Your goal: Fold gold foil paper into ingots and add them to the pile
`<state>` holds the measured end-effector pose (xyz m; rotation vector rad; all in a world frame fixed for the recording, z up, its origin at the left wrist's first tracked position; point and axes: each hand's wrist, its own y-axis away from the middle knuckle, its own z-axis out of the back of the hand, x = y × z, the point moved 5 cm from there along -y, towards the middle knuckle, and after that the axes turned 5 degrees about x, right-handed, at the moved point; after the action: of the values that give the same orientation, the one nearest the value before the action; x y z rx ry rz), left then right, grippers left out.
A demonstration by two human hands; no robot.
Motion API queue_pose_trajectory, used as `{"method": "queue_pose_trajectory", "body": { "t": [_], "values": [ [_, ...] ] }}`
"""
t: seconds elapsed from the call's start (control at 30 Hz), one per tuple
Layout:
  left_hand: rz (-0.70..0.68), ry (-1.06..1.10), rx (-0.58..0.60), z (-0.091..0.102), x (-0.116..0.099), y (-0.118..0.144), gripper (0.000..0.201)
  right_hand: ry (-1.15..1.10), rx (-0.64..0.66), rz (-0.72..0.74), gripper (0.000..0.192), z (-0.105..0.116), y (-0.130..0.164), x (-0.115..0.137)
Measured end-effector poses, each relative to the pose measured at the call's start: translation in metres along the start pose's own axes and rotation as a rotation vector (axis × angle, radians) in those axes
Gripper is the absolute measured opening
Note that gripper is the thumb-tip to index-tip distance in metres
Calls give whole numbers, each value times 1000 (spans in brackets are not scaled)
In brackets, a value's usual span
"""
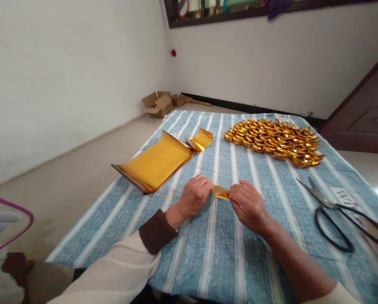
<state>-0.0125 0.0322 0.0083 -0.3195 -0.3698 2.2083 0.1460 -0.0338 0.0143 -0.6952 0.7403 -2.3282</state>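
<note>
Centre of the frame: the left hand [194, 195] and the right hand [248, 204] meet over a table covered by a blue-and-white striped cloth [220, 257]. Between them sits a small folded piece of gold paper [220, 192], just above the cloth. Both hands are closed on it: the left fingers are curled over its left end, and the right fingers pinch its right end. Only the middle strip of the paper shows; the rest is hidden by the fingers.

Upper left of the hands: a stack of gold paper sheets [155, 164] lies on the cloth, its near and far edges curling upward. Just beyond the stack, toward the frame centre, a smaller curled gold sheet [201, 139] rests apart from the hands.

Upper right of the frame: a dense group of folded gold paper ingots [274, 141] is laid out on the cloth.

Right edge: a pair of scissors [337, 215] with black handles lies flat, blades pointing toward the frame centre, well apart from the right hand.

Upper centre-left, on the floor by the wall: open cardboard boxes [159, 104].
</note>
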Motion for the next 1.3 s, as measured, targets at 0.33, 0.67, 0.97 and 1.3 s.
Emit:
{"method": "queue_pose_trajectory", "body": {
  "t": [0.33, 0.67, 0.97, 1.3],
  "values": [
    [-52, 145, 162, -3, -4, 16, 18, -71, 92, -88, 20, -16, 7, -5],
    [59, 319, 278, -9, 11, 1, 20, -104, 49, -287, 19, -24, 11, -17],
    [170, 340, 222, -11, 11, 5, 14, -28, 118, -281, 19, -25, 7, -14],
    [225, 371, 225, -11, 10, 7, 11, -9, 131, -293, 20, -29, 5, -13]
  ]
}}
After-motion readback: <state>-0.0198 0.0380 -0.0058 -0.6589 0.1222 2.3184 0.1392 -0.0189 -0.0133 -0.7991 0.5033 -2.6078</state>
